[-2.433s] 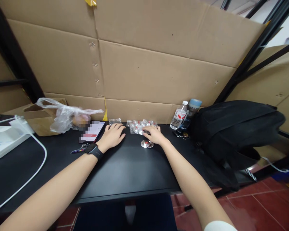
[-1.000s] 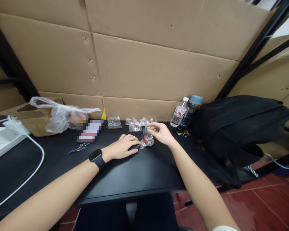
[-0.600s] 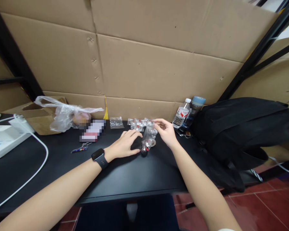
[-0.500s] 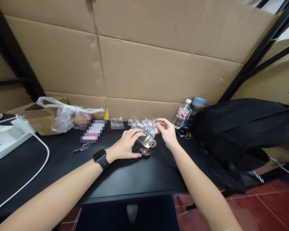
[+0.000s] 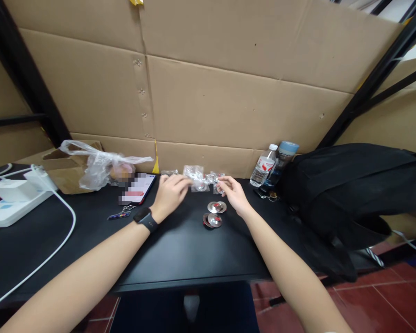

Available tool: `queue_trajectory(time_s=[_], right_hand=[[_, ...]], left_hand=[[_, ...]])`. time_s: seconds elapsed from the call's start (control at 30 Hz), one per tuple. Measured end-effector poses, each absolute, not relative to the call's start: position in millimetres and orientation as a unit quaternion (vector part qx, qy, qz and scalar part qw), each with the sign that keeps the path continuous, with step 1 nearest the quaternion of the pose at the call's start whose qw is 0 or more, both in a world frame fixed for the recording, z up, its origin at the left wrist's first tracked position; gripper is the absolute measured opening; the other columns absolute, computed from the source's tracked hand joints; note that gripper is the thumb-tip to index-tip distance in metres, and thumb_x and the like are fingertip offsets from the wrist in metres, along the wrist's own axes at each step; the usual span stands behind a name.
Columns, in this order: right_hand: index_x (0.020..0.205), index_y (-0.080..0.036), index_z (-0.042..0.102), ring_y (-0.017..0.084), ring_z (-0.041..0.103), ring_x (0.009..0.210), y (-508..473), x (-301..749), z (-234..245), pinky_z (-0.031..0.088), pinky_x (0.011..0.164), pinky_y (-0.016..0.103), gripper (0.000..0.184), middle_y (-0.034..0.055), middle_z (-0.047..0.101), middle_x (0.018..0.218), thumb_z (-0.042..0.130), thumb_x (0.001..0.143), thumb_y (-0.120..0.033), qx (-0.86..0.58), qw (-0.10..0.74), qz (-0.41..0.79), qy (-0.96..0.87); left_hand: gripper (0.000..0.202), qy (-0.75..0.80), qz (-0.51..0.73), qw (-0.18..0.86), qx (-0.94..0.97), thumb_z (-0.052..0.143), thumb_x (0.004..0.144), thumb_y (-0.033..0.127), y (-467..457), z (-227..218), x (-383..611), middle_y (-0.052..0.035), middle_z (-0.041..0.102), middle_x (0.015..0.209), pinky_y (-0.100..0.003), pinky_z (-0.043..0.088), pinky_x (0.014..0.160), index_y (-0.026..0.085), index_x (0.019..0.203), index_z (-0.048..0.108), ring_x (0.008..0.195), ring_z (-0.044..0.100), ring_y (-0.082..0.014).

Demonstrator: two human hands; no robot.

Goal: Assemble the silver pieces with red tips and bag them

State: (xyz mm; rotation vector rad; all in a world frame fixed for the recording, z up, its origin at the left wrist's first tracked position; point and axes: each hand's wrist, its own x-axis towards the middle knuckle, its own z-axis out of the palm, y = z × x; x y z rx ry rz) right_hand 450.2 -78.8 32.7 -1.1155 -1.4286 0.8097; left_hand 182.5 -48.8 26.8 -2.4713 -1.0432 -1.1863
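Note:
My left hand (image 5: 171, 193), wearing a black watch, has its fingers closed at the edge of a crinkled clear plastic bag (image 5: 194, 173) near the back of the desk. My right hand (image 5: 234, 193) has its thumb and fingers pinched together on another small clear plastic bag (image 5: 213, 178), just to the right. Nearer to me on the desk lie several small round metal discs (image 5: 215, 219), shiny, with domed middles and red bits; they look like finger cymbals. Some overlap each other, and neither hand touches them.
Left of my hands are a phone (image 5: 138, 188), a keychain (image 5: 119, 215), a knotted plastic bag (image 5: 99, 166) and a white power strip (image 5: 17, 199). At right stand a water bottle (image 5: 263, 166), a blue-lidded bottle (image 5: 284, 155) and a black backpack (image 5: 350, 185). Cardboard (image 5: 229, 106) walls the back.
My left hand has drawn back from the discs toward the upper left. The plastic bags have come off the discs and lie farther back, and more discs now show.

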Motion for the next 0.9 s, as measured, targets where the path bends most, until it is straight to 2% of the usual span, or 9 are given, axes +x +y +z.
queue_trajectory(time_s=[0.13,0.23,0.33,0.4,0.53,0.7,0.8,0.9], right_hand=[[0.101,-0.020,0.068,0.021,0.065,0.094,-66.9,469.8,25.7,0.051,0.084,0.035,0.018,0.0075,0.070,0.104,0.059,0.088,-0.028,-0.523,0.458,0.145,-0.704],[0.110,-0.021,0.069,0.026,0.062,0.115,-61.3,482.2,20.6,0.046,0.099,0.042,0.031,0.0095,0.069,0.124,0.055,0.084,-0.014,-0.562,0.331,0.059,-0.756],[0.120,-0.025,0.067,0.030,0.058,0.124,-57.7,489.1,17.0,0.043,0.102,0.048,0.044,0.0084,0.065,0.137,0.061,0.079,-0.011,-0.594,0.223,0.043,-0.771],[0.123,-0.026,0.067,0.031,0.059,0.123,-55.1,491.2,15.9,0.043,0.099,0.049,0.042,0.0085,0.067,0.134,0.064,0.082,-0.016,-0.610,0.197,0.037,-0.767],[0.114,-0.025,0.072,0.027,0.067,0.107,-49.6,495.5,16.2,0.045,0.096,0.045,0.027,0.0074,0.076,0.114,0.063,0.089,-0.022,-0.625,0.225,0.030,-0.747],[0.098,-0.019,0.077,0.024,0.071,0.084,-52.2,499.8,19.9,0.053,0.085,0.038,0.021,0.0081,0.079,0.094,0.068,0.086,-0.035,-0.572,0.391,0.155,-0.704],[0.095,-0.018,0.075,0.023,0.073,0.084,-64.3,489.6,28.3,0.055,0.084,0.038,0.031,0.0080,0.079,0.093,0.080,0.076,-0.042,-0.504,0.478,0.283,-0.661],[0.091,-0.019,0.072,0.020,0.073,0.080,-80.9,470.4,41.4,0.056,0.082,0.035,0.035,0.0050,0.078,0.088,0.087,0.069,-0.040,-0.451,0.498,0.364,-0.645]], left_hand=[[0.032,-0.484,-0.365,0.116,-0.787,0.044,0.100,0.022,-20.9,18.3,164.2,-0.0095,0.071,0.124,-0.049,0.030,0.098,0.025,0.112,0.073,0.113,0.061,-0.0282],[0.035,-0.555,-0.263,0.081,-0.785,0.042,0.100,0.032,-10.8,9.3,161.0,-0.0129,0.071,0.122,-0.053,0.032,0.098,0.023,0.112,0.073,0.113,0.060,-0.0335],[0.045,-0.581,-0.199,0.044,-0.788,0.043,0.098,0.048,-10.1,5.1,162.4,-0.0154,0.069,0.128,-0.056,0.034,0.099,0.022,0.127,0.066,0.117,0.057,-0.0382],[0.051,-0.581,-0.191,0.035,-0.791,0.042,0.097,0.052,-12.3,5.6,163.5,-0.0163,0.065,0.133,-0.057,0.035,0.101,0.022,0.135,0.060,0.121,0.055,-0.0390],[0.049,-0.578,-0.211,0.050,-0.787,0.039,0.098,0.047,-18.8,10.3,166.3,-0.0175,0.060,0.139,-0.057,0.033,0.105,0.021,0.134,0.059,0.127,0.050,-0.0380],[0.038,-0.500,-0.299,0.070,-0.809,0.046,0.099,0.040,-33.8,19.0,174.2,-0.0171,0.057,0.140,-0.057,0.034,0.106,0.022,0.130,0.060,0.131,0.048,-0.0356],[0.037,-0.390,-0.333,-0.011,-0.858,0.052,0.098,0.041,-49.9,25.4,184.1,-0.0127,0.059,0.139,-0.055,0.038,0.106,0.026,0.131,0.058,0.130,0.051,-0.0327],[0.038,-0.292,-0.357,-0.160,-0.873,0.053,0.100,0.043,-69.4,30.4,197.5,-0.0082,0.061,0.136,-0.045,0.044,0.108,0.028,0.135,0.054,0.126,0.057,-0.0254]])
